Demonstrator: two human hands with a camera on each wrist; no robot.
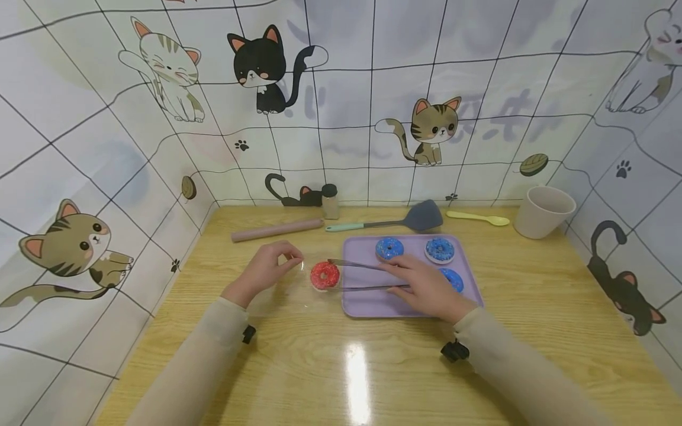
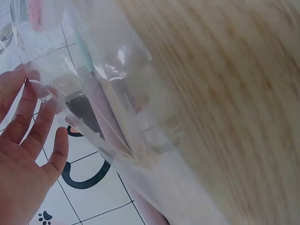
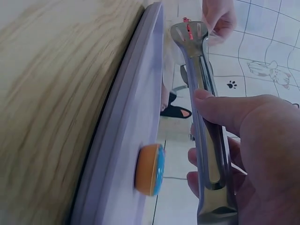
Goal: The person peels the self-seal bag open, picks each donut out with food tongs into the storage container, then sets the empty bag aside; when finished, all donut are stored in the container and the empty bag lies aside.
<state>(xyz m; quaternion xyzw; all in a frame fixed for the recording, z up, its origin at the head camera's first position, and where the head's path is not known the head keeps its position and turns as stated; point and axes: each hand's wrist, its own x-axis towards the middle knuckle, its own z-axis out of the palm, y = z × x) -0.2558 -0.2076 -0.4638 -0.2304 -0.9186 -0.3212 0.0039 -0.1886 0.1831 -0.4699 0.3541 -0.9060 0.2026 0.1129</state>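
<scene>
My left hand [image 1: 266, 269] pinches the edge of a clear plastic bag [image 2: 112, 65] between thumb and fingers, left of the tray. With my right hand [image 1: 428, 287] I grip metal tongs [image 3: 209, 145], their arms reaching left over the lilac tray [image 1: 367, 309]. A red-iced donut [image 1: 331, 278] sits between the tong ends, just off the tray's left edge. Whether it lies inside the bag I cannot tell. Three blue-iced donuts are on the tray: one back left [image 1: 389, 245], one back right [image 1: 439, 253], and one [image 1: 453, 278] partly behind my right hand.
Along the back lie a mauve rolling pin [image 1: 277, 230], a dark-bladed spatula [image 1: 423, 216] and a yellow spoon [image 1: 476, 218]. A black-capped shaker [image 1: 330, 204] stands by the wall. At the back right is a pale cup [image 1: 540, 213]. Cat-printed walls enclose three sides.
</scene>
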